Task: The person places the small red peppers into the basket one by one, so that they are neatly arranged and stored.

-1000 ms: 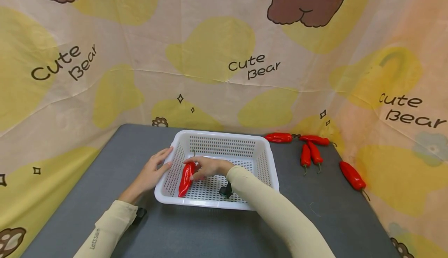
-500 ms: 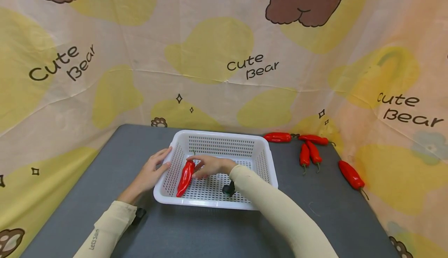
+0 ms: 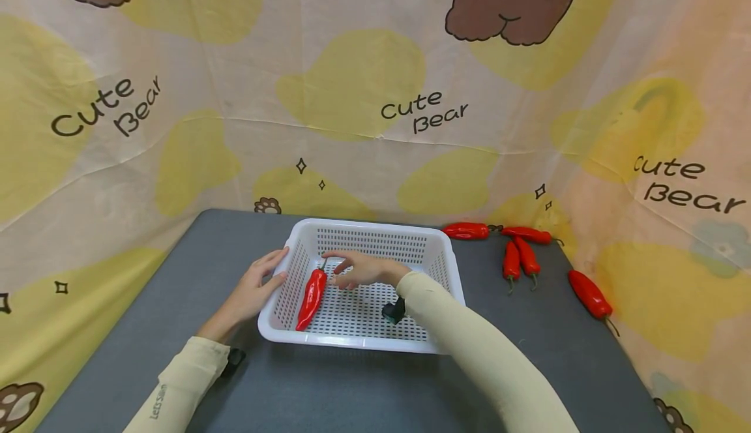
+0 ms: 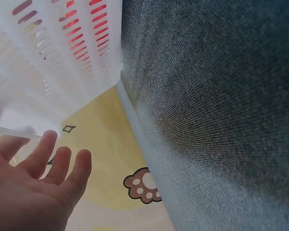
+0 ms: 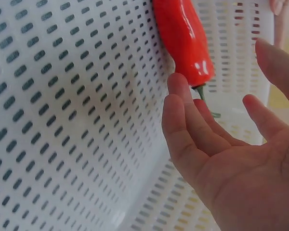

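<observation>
A red chili pepper (image 3: 312, 298) with a green stem lies along the left side inside a white slotted plastic basket (image 3: 364, 343). My left hand (image 3: 255, 289) holds the basket's left rim, thumb and forefinger over the edge. In the left wrist view the other fingers (image 4: 62, 159) of that hand lie loosely outside, below the rim. My right hand (image 3: 366, 270) hovers inside the basket, just right of the pepper's stem end. In the right wrist view its fingers (image 5: 178, 115) are spread and relaxed near the stem, holding nothing.
Several more red chili peppers lie on the grey table (image 3: 352, 394), right of the basket: one at the back (image 3: 466, 231), a crossed group (image 3: 519, 257), and one near the right edge (image 3: 589, 295). A printed cloth (image 3: 352, 94) hangs behind and at both sides.
My right hand has let go of the pepper and moved up and right, its fingers opening. The pepper stays in the basket, shifted slightly left. My left hand stays on the rim.
</observation>
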### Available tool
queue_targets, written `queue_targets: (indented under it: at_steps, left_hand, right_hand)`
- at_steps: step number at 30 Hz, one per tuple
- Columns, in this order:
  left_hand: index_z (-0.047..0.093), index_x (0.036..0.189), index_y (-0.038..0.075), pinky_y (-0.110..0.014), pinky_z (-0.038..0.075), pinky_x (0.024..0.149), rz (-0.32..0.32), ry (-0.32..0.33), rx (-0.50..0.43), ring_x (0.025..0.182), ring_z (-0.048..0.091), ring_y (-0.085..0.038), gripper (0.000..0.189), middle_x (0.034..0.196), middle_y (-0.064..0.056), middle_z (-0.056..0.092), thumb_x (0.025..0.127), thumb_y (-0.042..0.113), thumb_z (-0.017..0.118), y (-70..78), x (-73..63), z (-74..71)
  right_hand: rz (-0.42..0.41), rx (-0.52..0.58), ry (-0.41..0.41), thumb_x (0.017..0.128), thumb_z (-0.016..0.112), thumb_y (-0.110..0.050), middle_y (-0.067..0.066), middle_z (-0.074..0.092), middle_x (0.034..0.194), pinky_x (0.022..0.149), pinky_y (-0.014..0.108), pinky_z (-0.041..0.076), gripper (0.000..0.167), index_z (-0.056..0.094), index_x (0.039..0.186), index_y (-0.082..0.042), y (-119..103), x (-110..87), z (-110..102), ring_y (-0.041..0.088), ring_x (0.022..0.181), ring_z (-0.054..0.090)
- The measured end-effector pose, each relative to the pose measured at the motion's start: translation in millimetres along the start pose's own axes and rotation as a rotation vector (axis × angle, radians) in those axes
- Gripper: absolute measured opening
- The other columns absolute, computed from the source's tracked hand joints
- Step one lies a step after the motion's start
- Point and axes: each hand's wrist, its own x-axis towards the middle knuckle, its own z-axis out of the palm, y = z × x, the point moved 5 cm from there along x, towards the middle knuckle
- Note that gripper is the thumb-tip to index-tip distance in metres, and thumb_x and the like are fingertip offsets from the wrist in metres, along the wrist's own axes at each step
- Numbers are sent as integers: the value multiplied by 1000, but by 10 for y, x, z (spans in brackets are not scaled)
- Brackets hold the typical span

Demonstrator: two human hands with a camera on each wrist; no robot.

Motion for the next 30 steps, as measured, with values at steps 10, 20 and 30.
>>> queue_targets:
  at_steps: [10, 20, 30]
  left_hand:
    - [37, 154, -1, -62, 57, 91, -35, -8, -5, 137, 34, -51, 58, 158, -30, 31, 101, 10, 56, -12, -5, 2]
    - [35, 155, 0, -48, 64, 78, -47, -33, -25, 129, 45, -54, 59, 159, -31, 29, 102, 12, 57, 20, -8, -12]
    - [33, 152, -10, -44, 64, 76, 24, -62, -102, 119, 55, -56, 57, 155, -36, 32, 101, 3, 55, 88, 24, -9]
  right_hand:
    - [-1, 14, 49, 99, 63, -25, 19, 51, 147, 105, 53, 52, 67, 33, 158, -22, 17, -152, -185, 36, 117, 66]
    - [-14, 9, 77, 100, 61, -32, 18, 50, 150, 107, 55, 50, 64, 36, 157, -18, 13, -382, -416, 40, 122, 62]
    - [13, 19, 103, 101, 59, -33, 18, 49, 151, 111, 57, 46, 61, 37, 156, -17, 100, -563, -655, 40, 126, 60]
